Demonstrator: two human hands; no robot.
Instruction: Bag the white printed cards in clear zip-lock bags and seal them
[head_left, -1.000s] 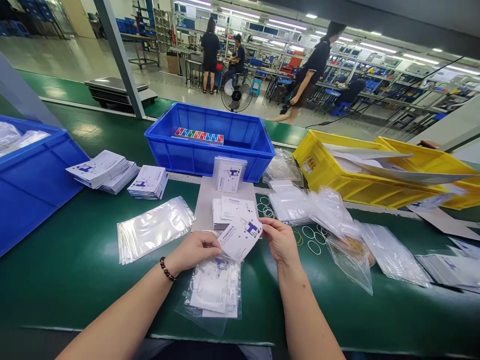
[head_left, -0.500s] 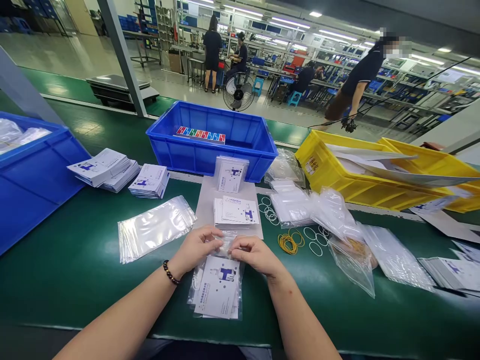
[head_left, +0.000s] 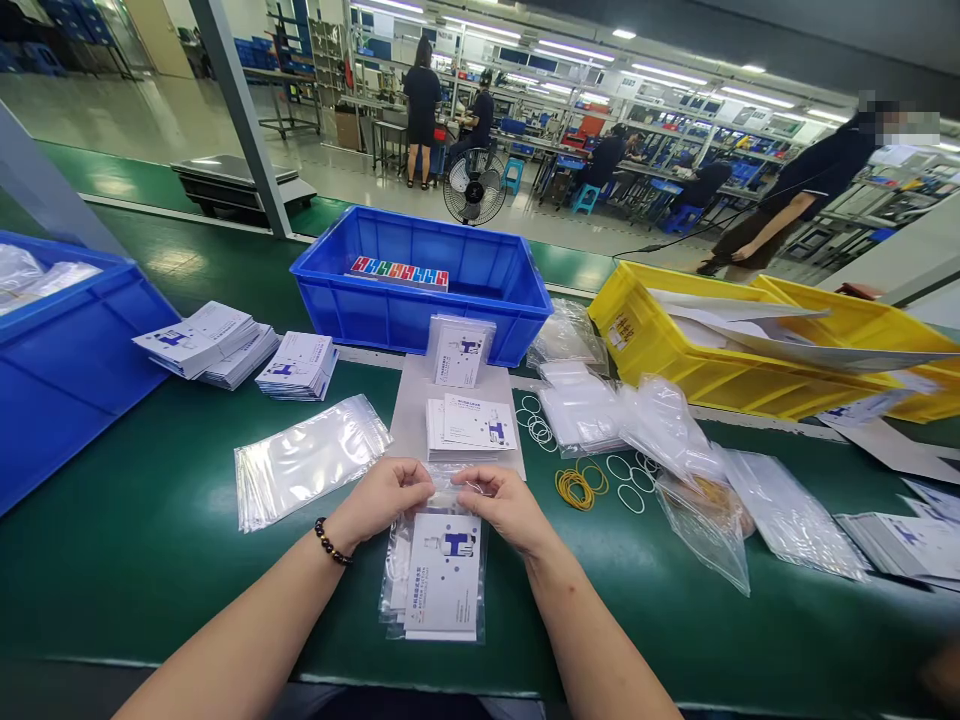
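Note:
A clear plastic bag (head_left: 444, 500) lies in front of me with a white printed leaflet (head_left: 444, 575) inside its lower part. My left hand (head_left: 386, 500) pinches the left side of the bag near its upper end, thumb against fingers. On the other side my right hand (head_left: 504, 505) pinches the same upper end. More bags and leaflets show beneath this one at its left edge. Just beyond my fingers, a stack of leaflets (head_left: 480, 422) rests on a grey board (head_left: 409, 400), with a bagged leaflet stack (head_left: 460, 355) propped upright behind it.
Flat clear bags (head_left: 311, 460) and leaflet piles (head_left: 296, 365) lie to the left. Rubber bands (head_left: 574, 488), white rings (head_left: 536, 425) and plastic bags (head_left: 585, 415) spread rightward. A blue bin (head_left: 420, 310) and a yellow bin (head_left: 675, 350) stand behind. A person (head_left: 810, 180) is at the far right.
The leaflet in the bag now lies straighter, where it was tilted before. My fingers have shifted slightly along the bag's upper end. The person in the background has moved right.

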